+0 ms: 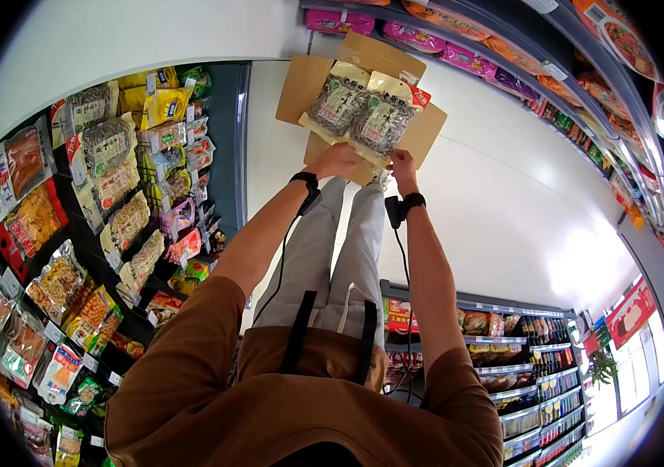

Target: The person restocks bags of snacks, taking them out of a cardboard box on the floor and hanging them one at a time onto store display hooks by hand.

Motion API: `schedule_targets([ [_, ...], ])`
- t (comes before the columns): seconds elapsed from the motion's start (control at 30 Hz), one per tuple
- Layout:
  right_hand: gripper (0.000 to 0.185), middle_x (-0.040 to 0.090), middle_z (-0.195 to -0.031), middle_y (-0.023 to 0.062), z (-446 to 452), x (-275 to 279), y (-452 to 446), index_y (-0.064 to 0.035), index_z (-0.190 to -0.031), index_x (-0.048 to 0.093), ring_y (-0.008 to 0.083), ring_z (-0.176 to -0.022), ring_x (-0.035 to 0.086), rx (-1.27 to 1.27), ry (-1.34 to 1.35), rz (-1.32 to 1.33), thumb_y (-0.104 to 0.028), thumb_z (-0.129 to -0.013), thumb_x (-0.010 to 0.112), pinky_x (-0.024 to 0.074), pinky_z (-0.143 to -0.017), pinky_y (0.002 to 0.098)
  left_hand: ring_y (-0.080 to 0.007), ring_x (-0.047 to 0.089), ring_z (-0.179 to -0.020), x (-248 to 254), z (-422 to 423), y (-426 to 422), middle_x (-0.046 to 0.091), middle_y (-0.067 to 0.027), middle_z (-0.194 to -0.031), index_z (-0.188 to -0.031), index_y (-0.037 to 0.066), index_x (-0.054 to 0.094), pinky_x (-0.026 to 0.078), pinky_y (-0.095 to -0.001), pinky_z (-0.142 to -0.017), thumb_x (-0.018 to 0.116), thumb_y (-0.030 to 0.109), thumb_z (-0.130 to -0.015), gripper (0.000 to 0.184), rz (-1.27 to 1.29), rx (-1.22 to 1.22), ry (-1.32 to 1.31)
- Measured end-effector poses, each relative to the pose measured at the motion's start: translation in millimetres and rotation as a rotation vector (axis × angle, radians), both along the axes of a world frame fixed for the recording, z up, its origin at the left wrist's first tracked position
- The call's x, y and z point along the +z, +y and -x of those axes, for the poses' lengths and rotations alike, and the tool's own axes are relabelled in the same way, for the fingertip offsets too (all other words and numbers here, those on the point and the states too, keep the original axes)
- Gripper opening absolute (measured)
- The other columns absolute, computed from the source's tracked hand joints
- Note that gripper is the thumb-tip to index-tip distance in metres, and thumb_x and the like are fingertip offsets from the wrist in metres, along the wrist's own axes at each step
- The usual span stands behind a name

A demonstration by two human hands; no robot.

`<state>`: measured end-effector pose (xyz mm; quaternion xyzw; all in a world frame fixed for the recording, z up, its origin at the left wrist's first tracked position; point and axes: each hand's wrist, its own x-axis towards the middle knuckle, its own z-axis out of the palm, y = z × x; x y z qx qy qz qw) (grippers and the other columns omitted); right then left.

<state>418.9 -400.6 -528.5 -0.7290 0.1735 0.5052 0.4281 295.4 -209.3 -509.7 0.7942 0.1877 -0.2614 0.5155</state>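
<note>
An opened cardboard box [301, 87] with its flaps folded out stands on the floor in front of my feet. Two clear-fronted bags with cream borders and grey, stripy dried food inside lie side by side over it: a left bag [337, 103] and a right bag [382, 117], which has a red corner label. At the left bag's lower edge, my left hand [333, 161] has its fingers curled closed; the fingertips are partly hidden. My right hand [404, 170] pinches the bottom corner of the right bag.
To the left, a rack holds hanging snack bags [110, 148] in several rows. Shelves of packaged noodles [515, 54] curve along the upper right. More shelves with bottles and packets [534, 389] stand behind at lower right. Pale floor [488, 202] lies between. Cables hang from both wrist straps.
</note>
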Motion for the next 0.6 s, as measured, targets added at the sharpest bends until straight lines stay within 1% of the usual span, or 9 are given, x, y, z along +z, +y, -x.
schedule_targets([
  [0.07, 0.026, 0.061, -0.088, 0.0062, -2, 3, -2, -0.0022, -0.102, 0.057, 0.0132, -0.060, 0.061, 0.030, -0.170, -0.077, -0.024, -0.088, 0.059, 0.0419, -0.050, 0.0246, -0.0316, 0.052, -0.111, -2, 2, -1, 0.054, -0.0181, -0.118, -0.114, 0.002, 0.057, 0.042, -0.0368, -0.092, 0.065, 0.031, -0.077, 0.048, 0.017, 0.022, -0.003],
  [0.17, 0.022, 0.062, -0.081, 0.0082, -3, 22, -1, 0.0005, -0.095, 0.060, 0.0157, -0.059, 0.061, -0.039, -0.174, -0.092, -0.020, -0.086, 0.062, 0.0468, -0.055, 0.0277, -0.0310, 0.052, -0.111, 10, -1, -1, 0.055, -0.0178, -0.119, -0.115, 0.003, 0.057, 0.043, -0.0368, -0.092, 0.064, 0.032, -0.078, 0.047, 0.028, 0.031, 0.037],
  [0.23, 0.022, 0.062, -0.081, 0.0084, -2, 20, -6, 0.0006, -0.093, 0.060, 0.0155, -0.060, 0.061, -0.020, -0.171, -0.095, -0.020, -0.086, 0.062, 0.0470, -0.056, 0.0278, -0.0305, 0.053, -0.110, 12, 0, -3, 0.056, -0.0174, -0.119, -0.115, 0.004, 0.058, 0.043, -0.0367, -0.092, 0.064, 0.032, -0.079, 0.046, 0.022, 0.021, 0.078],
  [0.33, 0.021, 0.062, -0.079, 0.0084, -1, 16, -12, 0.0007, -0.091, 0.060, 0.0150, -0.061, 0.061, 0.023, -0.186, -0.103, -0.019, -0.085, 0.063, 0.0475, -0.057, 0.0278, -0.0303, 0.058, -0.104, 7, 4, -9, 0.061, -0.0170, -0.112, -0.115, 0.005, 0.059, 0.046, -0.0360, -0.088, 0.063, 0.031, -0.079, 0.045, 0.055, 0.020, 0.055],
  [0.4, 0.020, 0.062, -0.077, 0.0083, -1, 15, -13, 0.0006, -0.090, 0.060, 0.0147, -0.061, 0.061, 0.047, -0.207, -0.110, -0.019, -0.085, 0.063, 0.0477, -0.058, 0.0277, -0.0305, 0.062, -0.095, 3, 5, -11, 0.065, -0.0167, -0.102, -0.111, 0.005, 0.062, 0.048, -0.0358, -0.083, 0.063, 0.030, -0.078, 0.041, -0.010, -0.017, -0.079],
  [0.5, 0.019, 0.063, -0.078, 0.0095, 1, 17, -15, 0.0005, -0.087, 0.059, 0.0171, -0.065, 0.062, 0.091, -0.213, -0.068, -0.018, -0.085, 0.063, 0.0486, -0.061, 0.0292, -0.0308, 0.063, -0.091, 9, 6, -13, 0.065, -0.0173, -0.097, -0.108, 0.005, 0.063, 0.049, -0.0357, -0.080, 0.063, 0.029, -0.078, 0.038, -0.042, -0.003, -0.050],
  [0.53, 0.021, 0.063, -0.081, 0.0075, 2, 17, -19, -0.0011, -0.091, 0.058, 0.0167, -0.069, 0.061, 0.171, -0.314, -0.067, -0.021, -0.086, 0.062, 0.0477, -0.062, 0.0289, -0.0308, 0.063, -0.091, 13, 4, -13, 0.065, -0.0173, -0.097, -0.108, 0.005, 0.063, 0.049, -0.0357, -0.080, 0.063, 0.029, -0.078, 0.038, -0.044, -0.002, -0.053],
  [0.57, 0.022, 0.063, -0.084, 0.0056, 3, 16, -22, -0.0028, -0.094, 0.057, 0.0164, -0.073, 0.061, 0.250, -0.416, -0.065, -0.024, -0.088, 0.061, 0.0467, -0.063, 0.0285, -0.0304, 0.061, -0.096, 16, 2, -13, 0.064, -0.0159, -0.103, -0.110, 0.006, 0.062, 0.048, -0.0359, -0.083, 0.061, 0.030, -0.081, 0.037, -0.026, -0.027, 0.019],
  [0.6, 0.023, 0.064, -0.087, 0.0075, 4, 17, -24, -0.0012, -0.093, 0.055, 0.0190, -0.075, 0.061, 0.267, -0.439, -0.066, -0.023, -0.088, 0.061, 0.0467, -0.066, 0.0293, -0.0299, 0.058, -0.102, 23, -2, -12, 0.063, -0.0145, -0.109, -0.111, 0.007, 0.062, 0.046, -0.0362, -0.087, 0.060, 0.031, -0.083, 0.037, -0.007, -0.051, 0.091],
])
